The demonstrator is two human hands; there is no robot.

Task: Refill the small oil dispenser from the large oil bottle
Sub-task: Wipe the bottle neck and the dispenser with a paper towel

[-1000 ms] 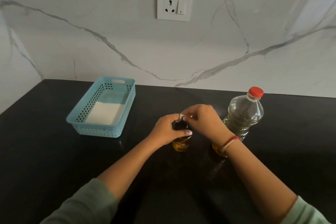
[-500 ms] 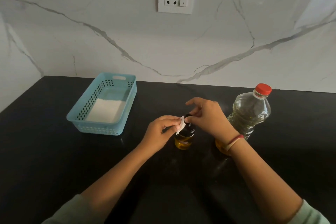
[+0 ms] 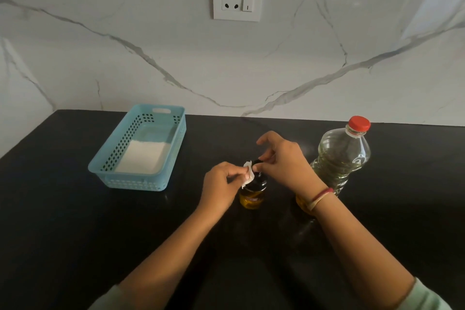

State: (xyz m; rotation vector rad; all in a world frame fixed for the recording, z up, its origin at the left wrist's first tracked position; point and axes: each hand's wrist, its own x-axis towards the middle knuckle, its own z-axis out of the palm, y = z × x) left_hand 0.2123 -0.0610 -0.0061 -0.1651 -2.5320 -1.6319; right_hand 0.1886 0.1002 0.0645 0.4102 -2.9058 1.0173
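Now the left hand (image 3: 221, 184) pinches a paper scrap (image 3: 247, 175) and the right hand (image 3: 286, 161) pinches the small oil dispenser (image 3: 251, 199), probably to open it next.

No word, brand or number legible anywhere.
- small oil dispenser (image 3: 252, 199): orange-and-dark label on body, lettering too blurred to read.
- large oil bottle (image 3: 337, 158), at 3 o'clock of dispenser: faint embossed round mark on shoulder, unreadable.
- white scrap (image 3: 247, 175), at dispenser's cap: no print shows.
- wall switch (image 3: 248, 0), at 12 o'clock: short vertical dash on rocker, the only sign made out.
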